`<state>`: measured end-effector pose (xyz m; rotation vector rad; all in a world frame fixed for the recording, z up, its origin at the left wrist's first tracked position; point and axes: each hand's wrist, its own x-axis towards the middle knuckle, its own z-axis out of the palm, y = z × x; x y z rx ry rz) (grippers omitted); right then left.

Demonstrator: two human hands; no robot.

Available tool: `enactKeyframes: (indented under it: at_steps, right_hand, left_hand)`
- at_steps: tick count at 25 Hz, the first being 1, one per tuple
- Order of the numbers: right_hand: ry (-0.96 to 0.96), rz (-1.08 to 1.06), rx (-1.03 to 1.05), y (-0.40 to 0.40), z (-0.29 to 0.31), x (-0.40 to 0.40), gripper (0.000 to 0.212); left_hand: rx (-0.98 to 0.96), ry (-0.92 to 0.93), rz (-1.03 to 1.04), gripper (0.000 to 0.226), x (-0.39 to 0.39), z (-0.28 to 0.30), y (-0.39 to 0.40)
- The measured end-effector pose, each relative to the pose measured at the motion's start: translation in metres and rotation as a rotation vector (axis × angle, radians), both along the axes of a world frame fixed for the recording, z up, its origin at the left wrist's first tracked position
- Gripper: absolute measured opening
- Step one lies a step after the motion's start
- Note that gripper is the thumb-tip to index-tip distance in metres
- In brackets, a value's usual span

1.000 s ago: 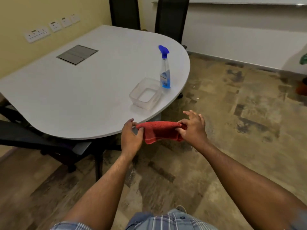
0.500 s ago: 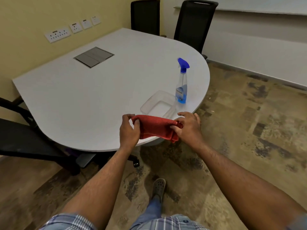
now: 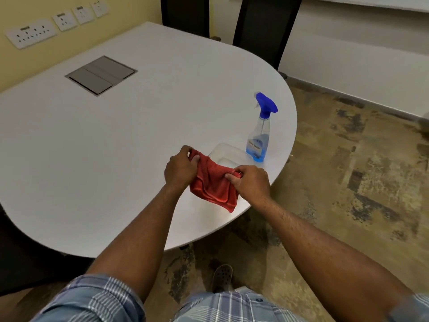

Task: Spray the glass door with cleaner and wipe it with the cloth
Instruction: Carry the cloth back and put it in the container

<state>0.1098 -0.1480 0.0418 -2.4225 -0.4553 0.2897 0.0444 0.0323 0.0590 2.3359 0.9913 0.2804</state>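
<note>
- While both arms reach over the white table [image 3: 97, 159], the left hand [image 3: 180, 169] and right hand [image 3: 251, 182] each pinch an end of the red cloth [image 3: 213, 185], which sags between them.
- Just beyond, a clear tray [image 3: 228, 154] sits partly hidden.
- Touching its far side, the spray bottle [image 3: 260, 138] stands upright near the table's edge.

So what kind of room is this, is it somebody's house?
Probably not a house. It looks like an office meeting room: a big white table with a flap box set into its top, black office chairs pulled up to it, and a row of wall sockets.
</note>
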Motion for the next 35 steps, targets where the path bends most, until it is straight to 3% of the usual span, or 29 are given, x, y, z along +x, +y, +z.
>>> enactKeyframes:
  at_steps: [7, 11, 17, 21, 26, 29, 35]
  right_hand:
    - [0.201, -0.147, 0.0, 0.031, -0.034, 0.036, 0.038]
    - [0.242, -0.133, -0.043, 0.043, -0.058, 0.049, 0.036]
    - [0.037, 0.252, -0.388, 0.049, -0.072, 0.044, 0.036]
    - [-0.083, 0.38, -0.568, 0.05, -0.082, 0.04, 0.037]
    - [-0.151, 0.464, -0.703, 0.041, -0.09, 0.046, 0.046]
    - [-0.153, 0.428, -0.615, 0.033, -0.089, 0.043, 0.05]
    - [-0.241, 0.03, -0.065, 0.013, -0.078, 0.05, 0.049]
  left_hand:
    - [-0.017, 0.183, -0.086, 0.037, 0.051, -0.032, 0.025]
    - [0.085, 0.324, -0.222, 0.036, 0.061, -0.054, 0.025]
    - [0.426, 0.445, -0.419, 0.028, 0.06, -0.071, 0.011]
    - [0.618, 0.49, -0.555, 0.028, 0.056, -0.085, 0.006]
    - [0.601, 0.373, -0.6, 0.043, 0.046, -0.099, 0.011]
    - [0.467, 0.247, -0.566, 0.053, 0.04, -0.098, 0.013]
    - [0.259, 0.134, -0.482, 0.105, 0.003, -0.101, 0.002]
